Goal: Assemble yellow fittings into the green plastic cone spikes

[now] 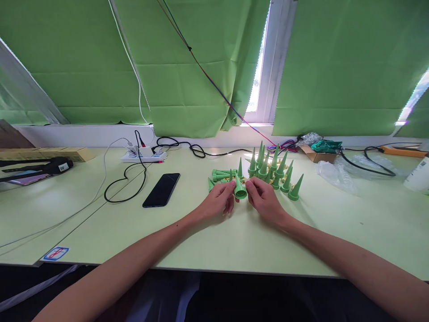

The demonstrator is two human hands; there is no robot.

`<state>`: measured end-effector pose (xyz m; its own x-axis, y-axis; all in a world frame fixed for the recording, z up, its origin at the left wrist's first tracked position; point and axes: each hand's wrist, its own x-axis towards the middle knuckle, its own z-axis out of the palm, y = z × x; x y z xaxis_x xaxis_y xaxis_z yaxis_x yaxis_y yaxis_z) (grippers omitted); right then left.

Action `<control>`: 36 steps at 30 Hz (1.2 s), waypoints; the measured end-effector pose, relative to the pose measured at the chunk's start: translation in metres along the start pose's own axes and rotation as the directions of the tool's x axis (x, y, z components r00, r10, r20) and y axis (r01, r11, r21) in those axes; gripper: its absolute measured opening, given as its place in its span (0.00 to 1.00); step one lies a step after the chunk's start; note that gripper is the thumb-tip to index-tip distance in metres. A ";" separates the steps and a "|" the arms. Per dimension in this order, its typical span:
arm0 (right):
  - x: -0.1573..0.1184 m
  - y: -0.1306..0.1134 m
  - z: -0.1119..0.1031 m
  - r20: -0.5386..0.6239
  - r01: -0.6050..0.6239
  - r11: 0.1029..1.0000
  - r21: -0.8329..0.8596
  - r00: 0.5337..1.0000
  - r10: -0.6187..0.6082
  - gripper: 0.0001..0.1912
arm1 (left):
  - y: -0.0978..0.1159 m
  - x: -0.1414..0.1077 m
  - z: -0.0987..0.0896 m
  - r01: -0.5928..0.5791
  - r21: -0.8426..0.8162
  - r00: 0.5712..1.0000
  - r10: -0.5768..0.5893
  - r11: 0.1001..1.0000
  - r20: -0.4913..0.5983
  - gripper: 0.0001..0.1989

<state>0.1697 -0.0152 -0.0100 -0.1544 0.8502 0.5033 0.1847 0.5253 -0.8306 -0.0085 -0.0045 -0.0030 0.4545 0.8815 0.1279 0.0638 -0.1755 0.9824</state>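
Observation:
A green plastic cone [240,191] with a wide, hollow base is held between my two hands, its open base tilted toward me. My left hand [219,199] pinches it from the left with thumb and fingers. From the other side, the closed fingers of my right hand [264,199] grip its right edge. Just beyond my hands, several similar green cones [263,167] stand upright in a cluster, with small yellowish pieces partly hidden among them. More green cones [221,174] lie on their sides behind my left hand.
A black phone [161,190] lies left of my arms, near a white power strip [144,155] with cables. At the back right are a cardboard box [317,155] and clear plastic bags [338,174]. Yellow boxes [75,154] line the far left. The table's front edge runs beneath my forearms.

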 end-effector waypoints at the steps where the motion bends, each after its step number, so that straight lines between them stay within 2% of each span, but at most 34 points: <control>1: 0.000 -0.001 0.000 0.010 -0.003 1.000 0.001 1.000 0.003 0.21 | 0.000 0.000 0.000 0.008 -0.011 1.000 -0.008 1.000 0.004 0.26; 10: 0.001 0.000 0.001 0.068 -0.022 0.999 -0.023 0.997 0.024 0.22 | -0.001 0.002 -0.005 -0.071 0.077 0.997 0.071 0.994 0.008 0.24; 20: 0.003 0.002 0.000 0.074 -0.035 0.996 -0.081 0.996 0.041 0.22 | 0.007 0.000 -0.008 -0.086 0.205 0.995 0.076 0.975 0.058 0.20; 28: 0.004 0.001 0.000 0.071 -0.013 0.991 -0.136 0.997 0.022 0.23 | 0.011 -0.002 -0.008 -0.149 0.276 0.988 0.135 0.950 0.071 0.18; 36: 0.004 -0.001 -0.001 0.053 0.030 0.980 -0.195 0.998 -0.020 0.23 | 0.014 -0.003 -0.007 -0.140 0.315 0.990 0.128 0.939 0.059 0.17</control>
<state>0.1695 -0.0119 -0.0070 -0.2094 0.8363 0.5068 0.3653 0.5477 -0.7527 -0.0151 -0.0063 0.0112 0.5103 0.8246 0.2442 0.2763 -0.4261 0.8615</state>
